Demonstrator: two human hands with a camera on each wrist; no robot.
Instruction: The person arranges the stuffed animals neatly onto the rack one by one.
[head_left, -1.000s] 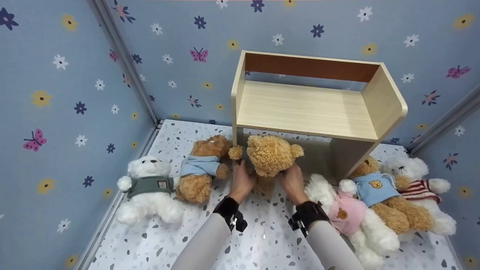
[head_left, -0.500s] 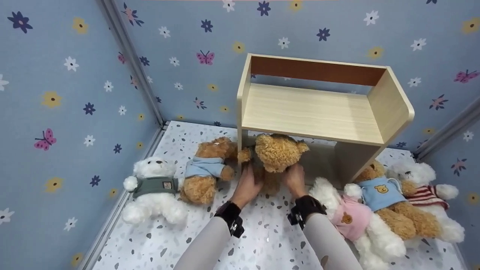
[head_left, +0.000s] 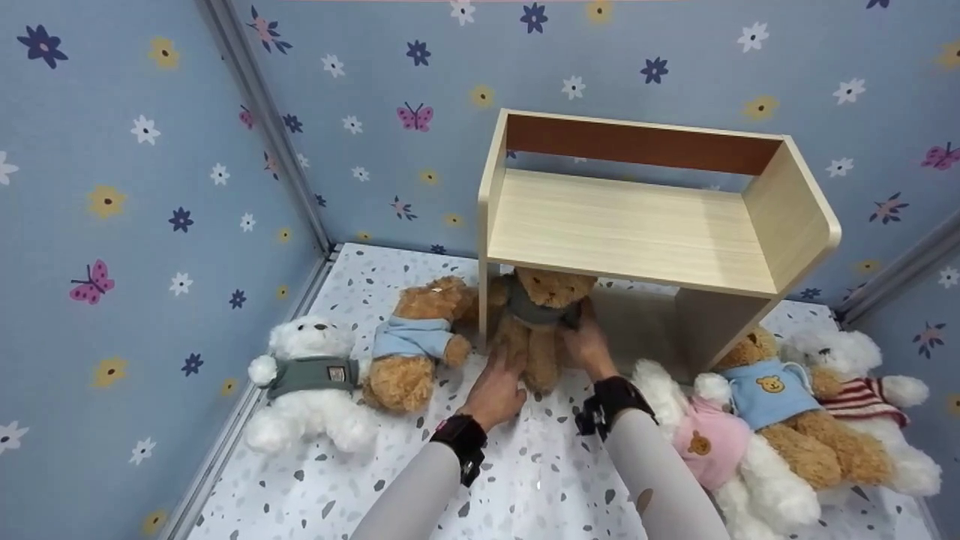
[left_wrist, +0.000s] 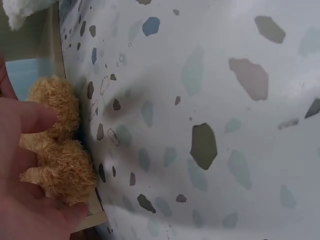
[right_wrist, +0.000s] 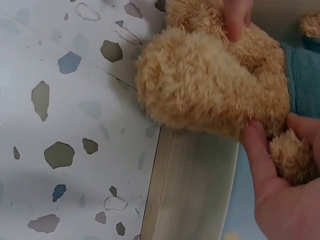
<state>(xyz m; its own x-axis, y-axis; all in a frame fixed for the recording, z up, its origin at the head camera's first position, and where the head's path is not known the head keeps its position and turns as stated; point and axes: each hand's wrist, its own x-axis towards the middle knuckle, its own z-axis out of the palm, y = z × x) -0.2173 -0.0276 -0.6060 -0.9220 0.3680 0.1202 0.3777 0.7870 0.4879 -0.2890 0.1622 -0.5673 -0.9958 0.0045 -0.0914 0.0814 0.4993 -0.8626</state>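
- We have a brown bear in a grey-green top [head_left: 538,322] sitting upright on the speckled floor [head_left: 525,465], tucked under the lower opening of the wooden shelf unit [head_left: 637,225], its head just below the shelf board.
- Our right hand [head_left: 589,341] is on the bear's side, fingers curled round its body; in the right wrist view the fingers [right_wrist: 260,150] press into the fur [right_wrist: 210,85] right by the shelf's wooden edge [right_wrist: 192,190].
- Our left hand [head_left: 499,382] sits at the bear's legs, fingers fairly straight; in the left wrist view they [left_wrist: 30,120] lie against a furry paw [left_wrist: 57,155] without closing round it, so we call it a touch, not a grasp.
- To the left, a brown bear in a light blue top [head_left: 416,341] leans just beside the shelf's leg, and a white bear in a grey vest [head_left: 311,382] lies next to it.
- To the right, three more lie in a heap: a white bear in pink [head_left: 709,442], a brown bear in a blue shirt [head_left: 780,405], a white bear in red stripes [head_left: 862,375].
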